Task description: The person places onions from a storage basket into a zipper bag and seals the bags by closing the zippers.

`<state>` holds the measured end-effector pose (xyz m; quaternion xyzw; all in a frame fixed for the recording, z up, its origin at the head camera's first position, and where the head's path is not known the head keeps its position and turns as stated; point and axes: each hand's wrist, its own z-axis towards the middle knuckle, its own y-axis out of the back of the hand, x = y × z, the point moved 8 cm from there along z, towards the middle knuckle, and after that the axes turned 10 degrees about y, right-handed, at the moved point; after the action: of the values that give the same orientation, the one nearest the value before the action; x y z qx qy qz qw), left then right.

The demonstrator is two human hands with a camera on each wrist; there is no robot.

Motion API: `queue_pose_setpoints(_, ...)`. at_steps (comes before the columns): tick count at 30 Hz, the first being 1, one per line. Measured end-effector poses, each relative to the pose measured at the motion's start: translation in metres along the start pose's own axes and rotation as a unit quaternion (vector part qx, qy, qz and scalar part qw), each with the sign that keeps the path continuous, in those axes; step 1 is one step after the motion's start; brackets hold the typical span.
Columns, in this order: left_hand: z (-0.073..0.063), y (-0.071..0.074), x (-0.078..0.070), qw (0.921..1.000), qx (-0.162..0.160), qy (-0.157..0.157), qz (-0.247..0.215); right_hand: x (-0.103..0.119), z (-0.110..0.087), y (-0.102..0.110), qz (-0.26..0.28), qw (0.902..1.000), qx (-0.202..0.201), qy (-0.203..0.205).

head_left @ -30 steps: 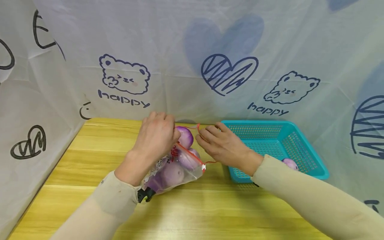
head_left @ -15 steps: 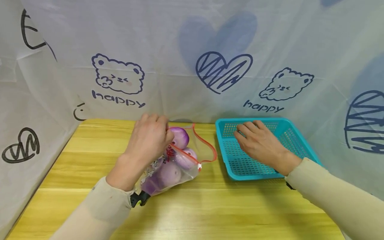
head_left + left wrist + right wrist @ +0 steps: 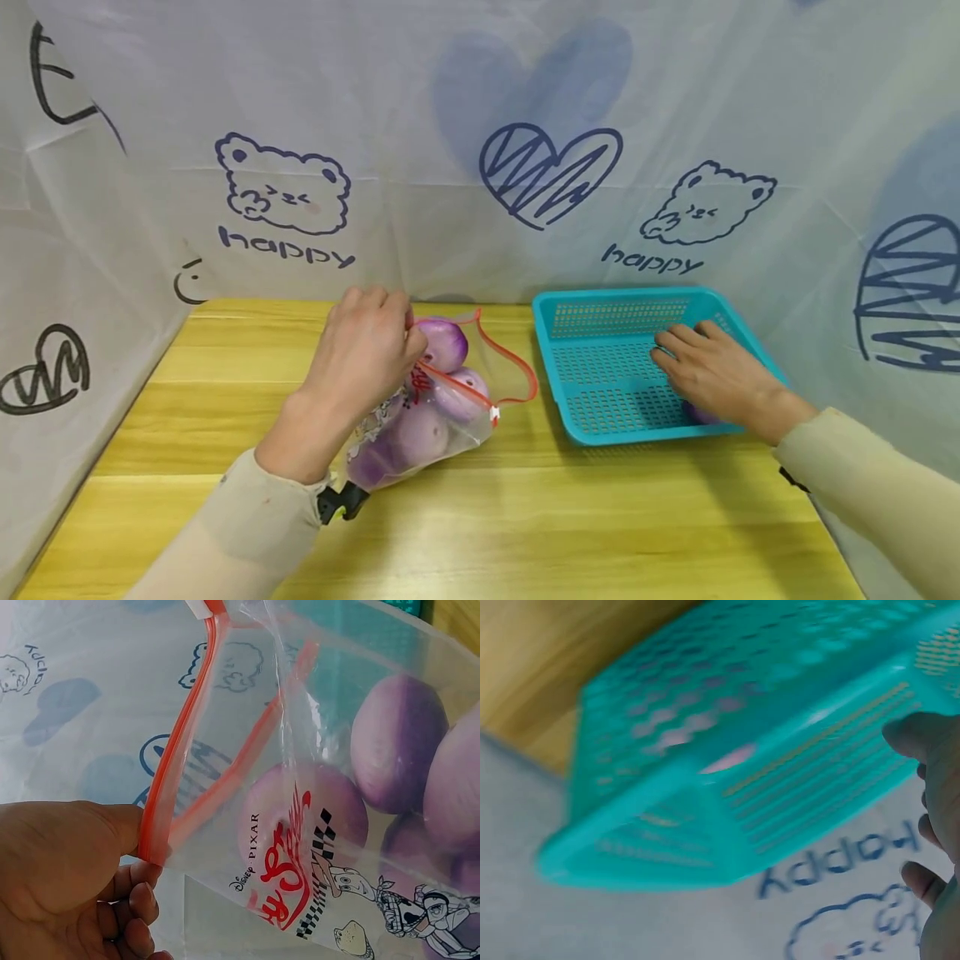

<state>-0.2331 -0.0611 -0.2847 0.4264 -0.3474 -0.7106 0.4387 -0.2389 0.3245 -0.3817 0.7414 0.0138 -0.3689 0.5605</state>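
My left hand (image 3: 352,354) pinches the red zip edge of a clear printed plastic bag (image 3: 528,367) between thumb and forefinger. Several purple onions (image 3: 422,435) fill the bag, whose mouth gapes to the right; they also show through the plastic in the left wrist view (image 3: 397,742). Over the right side of a teal basket (image 3: 622,293) hovers my right hand (image 3: 708,371), fingers loosely bent. Beneath it a purple onion (image 3: 699,413) lies in the basket, partly hidden by the hand. In the right wrist view, thumb and fingers stand apart with nothing between them.
The bag and basket share a yellow wooden table (image 3: 540,525), with a strip of bare wood between them. A white sheet (image 3: 420,100) with printed hearts and bears hangs behind. A white slider (image 3: 494,412) sits on the zip at the bag's near corner.
My right hand has let go of the bag's edge and moved right, over the basket to the onion. The left hand keeps its pinch on the bag; the head view has shifted slightly.
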Motion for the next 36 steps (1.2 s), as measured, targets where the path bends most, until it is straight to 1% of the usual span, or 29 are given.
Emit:
queue_pose_setpoints(3, 0.000, 0.000, 0.001, 1.0000, 0.003, 0.003, 0.003, -0.002, -0.013, -0.019, 0.010, 0.9992, 0.038, 0.011)
queue_pose_setpoints(6, 0.000, -0.001, 0.002, 1.0000, 0.007, 0.006, 0.004, -0.007, -0.023, -0.031, 0.030, 0.9979, 0.056, 0.014)
queue_pose_setpoints(9, 0.000, -0.001, 0.002, 0.9999, 0.009, 0.008, 0.003, -0.012, -0.030, -0.040, 0.046, 0.9963, 0.073, 0.007)
queue_pose_setpoints(13, 0.001, -0.002, 0.002, 0.9999, 0.012, 0.010, 0.002, -0.013, -0.035, -0.051, 0.043, 0.9942, 0.098, 0.004)
queue_pose_setpoints(16, 0.001, -0.002, 0.001, 0.9999, 0.010, 0.007, 0.000, -0.011, -0.037, -0.058, 0.038, 0.9947, 0.095, 0.005)
queue_pose_setpoints(20, 0.000, -0.002, 0.000, 1.0000, 0.004, 0.003, -0.001, -0.012, -0.031, -0.065, 0.028, 0.9973, 0.067, -0.008)
queue_pose_setpoints(23, -0.001, -0.002, -0.001, 1.0000, 0.005, 0.000, 0.001, -0.015, -0.026, -0.072, 0.031, 0.9975, 0.055, -0.031)
queue_pose_setpoints(25, -0.001, -0.003, -0.002, 1.0000, 0.004, -0.003, 0.002, -0.018, -0.025, -0.078, 0.045, 0.9960, 0.053, -0.056)
queue_pose_setpoints(27, -0.002, -0.003, -0.004, 1.0000, 0.002, -0.008, 0.003, -0.022, -0.027, -0.084, 0.061, 0.9931, 0.058, -0.082)
queue_pose_setpoints(29, -0.002, -0.003, -0.005, 0.9999, -0.002, -0.012, 0.004, -0.024, -0.031, -0.089, 0.071, 0.9906, 0.060, -0.100)
queue_pose_setpoints(33, -0.002, -0.002, -0.006, 0.9998, -0.008, -0.015, 0.007, -0.026, -0.039, -0.095, 0.078, 0.9898, 0.058, -0.104)
queue_pose_setpoints(36, -0.003, -0.003, -0.005, 0.9998, -0.006, -0.014, 0.007, -0.027, -0.042, -0.096, 0.089, 0.9884, 0.056, -0.109)
